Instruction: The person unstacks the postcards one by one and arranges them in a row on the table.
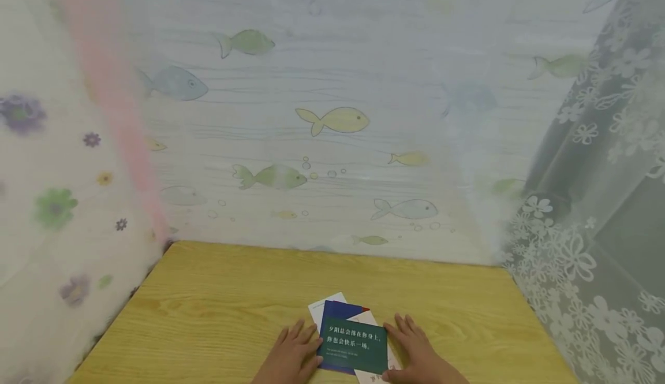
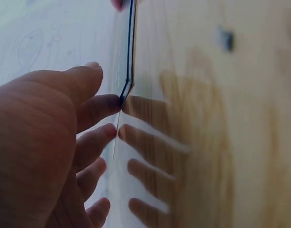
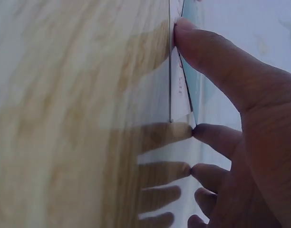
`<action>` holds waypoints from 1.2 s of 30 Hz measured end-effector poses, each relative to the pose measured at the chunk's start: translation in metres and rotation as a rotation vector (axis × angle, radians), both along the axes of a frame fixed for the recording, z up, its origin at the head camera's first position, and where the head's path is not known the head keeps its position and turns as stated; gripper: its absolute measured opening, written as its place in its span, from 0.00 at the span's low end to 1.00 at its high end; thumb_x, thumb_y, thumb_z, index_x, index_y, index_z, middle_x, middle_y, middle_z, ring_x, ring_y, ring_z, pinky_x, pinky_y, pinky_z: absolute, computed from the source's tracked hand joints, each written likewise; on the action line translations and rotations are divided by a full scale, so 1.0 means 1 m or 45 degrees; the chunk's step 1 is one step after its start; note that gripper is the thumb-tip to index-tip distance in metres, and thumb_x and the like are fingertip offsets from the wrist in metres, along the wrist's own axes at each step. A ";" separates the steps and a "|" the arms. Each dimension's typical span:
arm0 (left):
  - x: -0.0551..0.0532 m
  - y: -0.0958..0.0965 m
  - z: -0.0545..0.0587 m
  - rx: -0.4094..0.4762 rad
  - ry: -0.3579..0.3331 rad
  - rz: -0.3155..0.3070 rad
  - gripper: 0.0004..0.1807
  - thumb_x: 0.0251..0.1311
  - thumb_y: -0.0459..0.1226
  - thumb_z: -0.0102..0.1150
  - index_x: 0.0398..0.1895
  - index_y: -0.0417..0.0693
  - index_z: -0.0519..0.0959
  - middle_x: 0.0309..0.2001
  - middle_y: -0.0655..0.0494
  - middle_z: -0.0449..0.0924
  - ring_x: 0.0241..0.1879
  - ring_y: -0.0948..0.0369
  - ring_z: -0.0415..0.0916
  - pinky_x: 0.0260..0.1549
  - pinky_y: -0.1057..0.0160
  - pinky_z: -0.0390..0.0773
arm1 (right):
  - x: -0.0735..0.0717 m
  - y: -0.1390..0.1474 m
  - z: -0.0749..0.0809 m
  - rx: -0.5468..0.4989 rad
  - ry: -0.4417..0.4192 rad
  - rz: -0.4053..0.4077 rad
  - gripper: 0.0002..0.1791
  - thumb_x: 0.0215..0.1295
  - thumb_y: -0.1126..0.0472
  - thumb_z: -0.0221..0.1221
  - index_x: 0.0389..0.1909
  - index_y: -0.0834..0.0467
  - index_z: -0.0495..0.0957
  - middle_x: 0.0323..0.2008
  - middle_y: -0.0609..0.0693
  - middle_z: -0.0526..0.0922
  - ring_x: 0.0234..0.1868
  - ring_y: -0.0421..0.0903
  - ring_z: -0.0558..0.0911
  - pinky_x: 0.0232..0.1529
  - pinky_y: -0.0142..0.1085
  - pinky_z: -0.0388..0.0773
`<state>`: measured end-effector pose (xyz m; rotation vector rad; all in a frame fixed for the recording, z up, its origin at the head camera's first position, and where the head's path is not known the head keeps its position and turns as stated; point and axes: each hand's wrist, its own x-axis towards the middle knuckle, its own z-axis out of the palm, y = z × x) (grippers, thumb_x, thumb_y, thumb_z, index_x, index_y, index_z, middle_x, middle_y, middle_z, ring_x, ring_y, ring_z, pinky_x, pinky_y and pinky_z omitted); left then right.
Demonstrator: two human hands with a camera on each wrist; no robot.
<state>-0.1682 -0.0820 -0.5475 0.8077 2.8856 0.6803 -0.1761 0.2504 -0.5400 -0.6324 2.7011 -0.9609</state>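
Fingers first. Left hand (image 1: 292, 354): fingers spread and loosely bent, index fingertip touching the stack's left edge in the left wrist view. Right hand (image 1: 419, 354): likewise not curled round anything, thumb and index meeting the right side. Neither is grasping; the cards sit between them, on the surface (image 1: 234, 291).

Stack: green card (image 1: 355, 346) with white text on top, text upright to the wearer. Blue card (image 1: 332, 310) under it, showing at top and left. Pale card (image 1: 370, 317) sticks out slanted at right; white card (image 1: 316, 313) pokes out at top left. Red-orange tip at the blue card's upper right; can't tell what it belongs to.

Step looks like squaring the stack, edges not flush yet. My advice: push sides in evenly, fingertips low so they catch every layer. Turn pale card parallel first. Go light, or the cards bow.

Beyond: fish-print curtain (image 1: 332, 199) behind the surface.
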 end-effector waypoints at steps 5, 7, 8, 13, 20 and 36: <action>0.002 -0.003 0.001 -0.007 -0.026 -0.009 0.25 0.69 0.52 0.57 0.61 0.49 0.83 0.69 0.44 0.75 0.72 0.37 0.64 0.67 0.30 0.63 | 0.003 -0.001 -0.005 0.043 0.079 0.012 0.53 0.50 0.46 0.76 0.73 0.66 0.65 0.73 0.78 0.56 0.73 0.82 0.51 0.64 0.80 0.53; 0.002 -0.005 0.002 -0.002 -0.033 -0.015 0.25 0.69 0.52 0.58 0.60 0.49 0.84 0.69 0.44 0.75 0.72 0.37 0.64 0.66 0.30 0.63 | 0.004 -0.002 -0.005 0.059 0.106 0.018 0.52 0.50 0.45 0.76 0.72 0.65 0.66 0.72 0.78 0.58 0.72 0.83 0.53 0.63 0.80 0.54; 0.002 -0.005 0.003 -0.003 -0.035 -0.020 0.24 0.68 0.53 0.58 0.59 0.49 0.84 0.69 0.44 0.74 0.72 0.37 0.64 0.66 0.30 0.63 | 0.004 -0.002 -0.004 0.073 0.110 0.018 0.52 0.50 0.44 0.76 0.72 0.65 0.67 0.72 0.78 0.59 0.72 0.82 0.53 0.63 0.80 0.55; 0.002 -0.007 0.008 0.020 -0.080 -0.034 0.26 0.64 0.53 0.63 0.58 0.48 0.84 0.69 0.44 0.73 0.72 0.38 0.64 0.67 0.29 0.63 | 0.005 -0.006 0.001 0.107 0.056 0.020 0.50 0.52 0.42 0.75 0.72 0.62 0.68 0.74 0.75 0.59 0.73 0.80 0.53 0.65 0.79 0.54; -0.005 -0.010 0.006 0.039 -0.137 -0.024 0.45 0.51 0.59 0.73 0.70 0.45 0.75 0.74 0.43 0.67 0.75 0.39 0.59 0.70 0.31 0.59 | 0.006 -0.008 0.003 0.134 0.049 0.049 0.50 0.52 0.41 0.75 0.71 0.63 0.69 0.74 0.73 0.60 0.74 0.77 0.53 0.67 0.77 0.53; -0.016 -0.018 0.003 0.176 -0.271 -0.016 0.58 0.40 0.67 0.74 0.74 0.48 0.69 0.79 0.44 0.56 0.79 0.39 0.46 0.73 0.29 0.47 | 0.006 -0.013 0.007 0.113 -0.074 0.042 0.51 0.52 0.43 0.76 0.71 0.66 0.68 0.75 0.72 0.59 0.74 0.78 0.51 0.65 0.78 0.53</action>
